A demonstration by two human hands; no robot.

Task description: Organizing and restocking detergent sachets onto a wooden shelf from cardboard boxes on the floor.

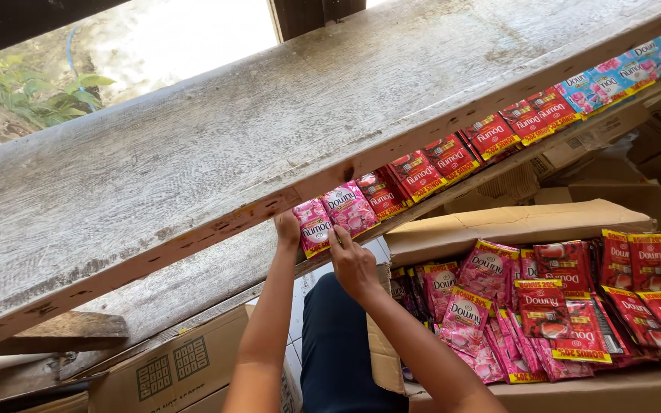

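Left hand (288, 227) raised to the front edge of the lower wooden shelf (193, 287), fingers curled behind the left side of a pink sachet (314, 226) and closed on it. Right hand (351, 262) just beside, fingers together, fingertips pressed on the right edge of the same pink sachet. Sachet upright, at the left end of a long row of sachets (453, 159) along this shelf's front edge, touching a second pink sachet (348, 207) on its right. Further right in the row, red sachets (525, 120), then blue ones (636, 65) near the far right end. Above, a wide weathered plank (216, 145), tilted across the view, partly hiding the tops of the row. Below the hands, an open cardboard box (514, 222) with a loose heap of pink and red sachets (552, 313) inside, close to the right forearm. Another cardboard box (170, 367) under the shelf at the lower left. Dark blue trousers (338, 352) between both forearms. Green leaves (47, 95) outside at the upper left corner.
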